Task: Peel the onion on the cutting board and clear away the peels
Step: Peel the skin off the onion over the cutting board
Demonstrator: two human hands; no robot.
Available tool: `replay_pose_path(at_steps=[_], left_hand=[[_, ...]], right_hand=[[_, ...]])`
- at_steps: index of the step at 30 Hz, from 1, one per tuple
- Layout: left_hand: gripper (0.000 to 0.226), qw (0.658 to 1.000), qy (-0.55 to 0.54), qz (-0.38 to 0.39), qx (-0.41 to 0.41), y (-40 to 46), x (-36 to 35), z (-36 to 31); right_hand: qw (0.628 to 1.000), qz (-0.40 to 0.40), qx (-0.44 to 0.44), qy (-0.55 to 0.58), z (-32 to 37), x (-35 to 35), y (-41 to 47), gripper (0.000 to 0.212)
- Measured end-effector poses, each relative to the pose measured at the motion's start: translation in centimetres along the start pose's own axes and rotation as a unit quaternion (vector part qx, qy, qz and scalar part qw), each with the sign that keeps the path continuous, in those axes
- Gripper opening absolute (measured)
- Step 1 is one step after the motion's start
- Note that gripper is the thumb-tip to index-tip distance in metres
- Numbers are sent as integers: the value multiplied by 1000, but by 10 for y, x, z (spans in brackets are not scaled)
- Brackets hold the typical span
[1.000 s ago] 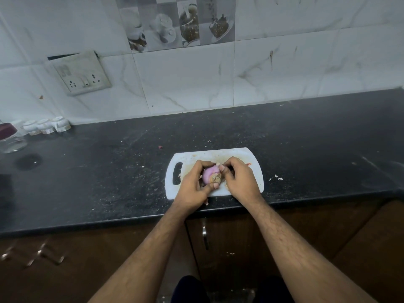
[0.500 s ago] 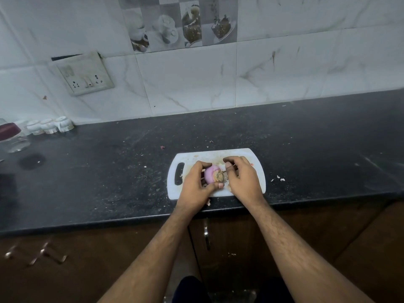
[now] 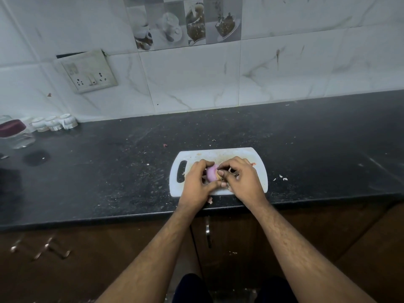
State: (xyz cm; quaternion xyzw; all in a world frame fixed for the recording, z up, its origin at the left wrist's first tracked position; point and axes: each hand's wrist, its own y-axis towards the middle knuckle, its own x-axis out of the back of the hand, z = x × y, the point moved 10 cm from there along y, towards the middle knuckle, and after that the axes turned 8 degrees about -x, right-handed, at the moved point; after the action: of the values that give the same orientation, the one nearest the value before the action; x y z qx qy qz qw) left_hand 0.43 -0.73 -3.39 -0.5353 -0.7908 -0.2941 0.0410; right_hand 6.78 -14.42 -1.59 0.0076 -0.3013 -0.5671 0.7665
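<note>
A small pink-purple onion (image 3: pixel 211 174) sits between both hands over the white cutting board (image 3: pixel 218 154) near the counter's front edge. My left hand (image 3: pixel 196 182) grips the onion from the left, fingers curled over its top and thumb underneath. My right hand (image 3: pixel 239 178) pinches the onion's right end, where the brownish skin is, with thumb and fingertips. Most of the onion is hidden by my fingers. A small peel scrap (image 3: pixel 210 200) lies at the board's front edge, another reddish scrap (image 3: pixel 253 164) sits by my right hand.
The black counter (image 3: pixel 109 171) carries crumbs and peel bits (image 3: pixel 283 178) right of the board. A glass jar with a dark red lid (image 3: pixel 15 133) and three small white cups (image 3: pixel 54 123) stand at the far left. A wall socket (image 3: pixel 89 72) is above.
My right-hand fingers have shifted over the onion's right end, covering the brown root end that showed before. The onion has turned a little in my left hand.
</note>
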Motion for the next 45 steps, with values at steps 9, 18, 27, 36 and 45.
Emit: replay_pose_path(at_steps=[9, 18, 27, 36, 45], left_hand=[[55, 992, 119, -18, -38, -6, 0, -14], [51, 991, 124, -33, -38, -6, 3, -11], [59, 995, 85, -52, 7, -3, 11, -8], [62, 995, 95, -35, -11, -1, 5, -6], [62, 992, 123, -13, -26, 0, -1, -7]], right_hand=[[999, 7, -27, 17, -6, -3, 3, 8], [982, 28, 57, -176, 9, -20, -5, 13], [991, 69, 29, -114, -1, -22, 3, 11], [999, 49, 1, 9, 0, -10, 4, 21], [1000, -17, -4, 10, -2, 2, 1, 12]])
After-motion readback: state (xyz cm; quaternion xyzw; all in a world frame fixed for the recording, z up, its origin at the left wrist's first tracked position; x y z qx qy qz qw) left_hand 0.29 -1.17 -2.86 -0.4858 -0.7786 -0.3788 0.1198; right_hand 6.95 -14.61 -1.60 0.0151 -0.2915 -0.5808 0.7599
